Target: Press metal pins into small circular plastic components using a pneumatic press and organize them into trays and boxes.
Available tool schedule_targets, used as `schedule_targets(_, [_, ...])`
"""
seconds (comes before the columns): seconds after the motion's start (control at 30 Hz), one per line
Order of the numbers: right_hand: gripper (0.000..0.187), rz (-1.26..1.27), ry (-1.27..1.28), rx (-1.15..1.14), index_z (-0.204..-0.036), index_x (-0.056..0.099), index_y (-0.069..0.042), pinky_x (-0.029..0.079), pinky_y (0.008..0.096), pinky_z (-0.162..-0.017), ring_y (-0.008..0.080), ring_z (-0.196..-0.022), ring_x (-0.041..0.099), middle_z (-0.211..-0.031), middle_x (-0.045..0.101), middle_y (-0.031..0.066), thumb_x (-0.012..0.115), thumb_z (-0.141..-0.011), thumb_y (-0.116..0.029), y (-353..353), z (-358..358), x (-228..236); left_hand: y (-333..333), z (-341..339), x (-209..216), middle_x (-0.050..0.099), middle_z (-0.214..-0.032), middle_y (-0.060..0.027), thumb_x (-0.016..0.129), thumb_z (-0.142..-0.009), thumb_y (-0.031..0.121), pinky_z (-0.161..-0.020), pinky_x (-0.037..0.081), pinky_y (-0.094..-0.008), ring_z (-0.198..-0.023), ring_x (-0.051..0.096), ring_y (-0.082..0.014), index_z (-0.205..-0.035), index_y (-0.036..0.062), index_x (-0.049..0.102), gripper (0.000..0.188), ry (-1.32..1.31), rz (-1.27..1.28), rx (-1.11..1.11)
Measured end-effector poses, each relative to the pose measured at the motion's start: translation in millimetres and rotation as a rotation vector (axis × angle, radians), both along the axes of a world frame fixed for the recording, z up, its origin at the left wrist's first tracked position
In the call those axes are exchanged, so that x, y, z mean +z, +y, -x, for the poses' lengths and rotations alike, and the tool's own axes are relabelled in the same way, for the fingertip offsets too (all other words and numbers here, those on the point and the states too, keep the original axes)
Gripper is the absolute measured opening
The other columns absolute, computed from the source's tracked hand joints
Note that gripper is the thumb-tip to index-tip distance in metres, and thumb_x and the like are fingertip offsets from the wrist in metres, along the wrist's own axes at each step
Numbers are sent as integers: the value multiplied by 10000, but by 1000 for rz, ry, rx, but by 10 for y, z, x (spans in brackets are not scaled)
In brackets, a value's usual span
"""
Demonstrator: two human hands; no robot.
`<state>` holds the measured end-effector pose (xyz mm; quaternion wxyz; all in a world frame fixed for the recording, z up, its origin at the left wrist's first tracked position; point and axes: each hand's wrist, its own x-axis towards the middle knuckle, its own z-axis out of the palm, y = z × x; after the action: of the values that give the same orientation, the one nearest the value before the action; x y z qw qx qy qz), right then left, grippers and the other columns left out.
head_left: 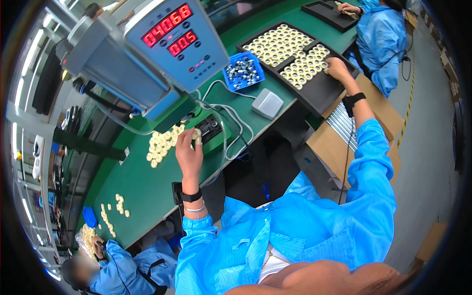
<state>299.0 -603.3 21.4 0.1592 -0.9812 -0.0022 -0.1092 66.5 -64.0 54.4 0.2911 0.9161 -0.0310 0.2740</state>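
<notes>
My left hand (189,155) is over the green bench, its thumb and fingers closed on a small cream round part (196,133). Just right of it is a black fixture (211,127) on the green base of a machine. Beside the fingers, on the left, lies a cluster of similar cream round parts (160,146). My right hand (338,70) reaches over a black tray (322,93) at the right. Its fingers are pinched on another cream ring-shaped part (326,71) at the edge of the rows. Many such parts fill the tray's far portion.
A machine with a red digital display (189,69) rises at the upper left. A blue bin (244,87) of small metal parts, a grey box (268,104) and looping cables (250,130) lie between my hands. Cardboard boxes (324,150) stand below the tray. Co-workers in blue (381,39) sit nearby.
</notes>
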Motion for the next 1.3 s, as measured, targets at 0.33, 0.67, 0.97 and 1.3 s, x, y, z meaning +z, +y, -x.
schedule_targets(0.33, [467,-99,-156,-89,-1263,602,-39,491,408,-902,328,-1024,649,-1118,671,199,627,-818,-177,-38,288,-8,-67,-163,19,656,-1074,-146,682,-789,3,-856,506,-370,-999,640,-323,-1106,22,666,318,-33,34,-67])
schedule_targets(0.67, [398,-560,-225,319,-1239,621,-28,528,326,-785,193,-925,659,-1042,687,142,657,-863,-154,1337,965,729,-92,-148,20,671,-1133,-114,679,-766,-1,-864,499,-397,-990,605,-323,-1075,24,692,311,-62,-120,-102])
schedule_targets(0.97, [262,48,-295,590,-1042,684,-27,534,416,-768,337,-872,667,-943,682,209,684,-790,-99,2492,217,488,-176,-52,-70,541,-1363,-71,688,-813,150,-961,417,-495,-1223,474,-372,-1291,61,566,501,-21,-456,35])
schedule_targets(1.3, [54,444,-245,480,-723,691,-53,557,435,-689,326,-785,688,-780,684,168,638,-735,-54,2785,-130,180,-63,-88,-32,559,-1328,-63,691,-808,147,-965,397,-517,-1235,475,-358,-1254,142,587,458,-100,-591,42])
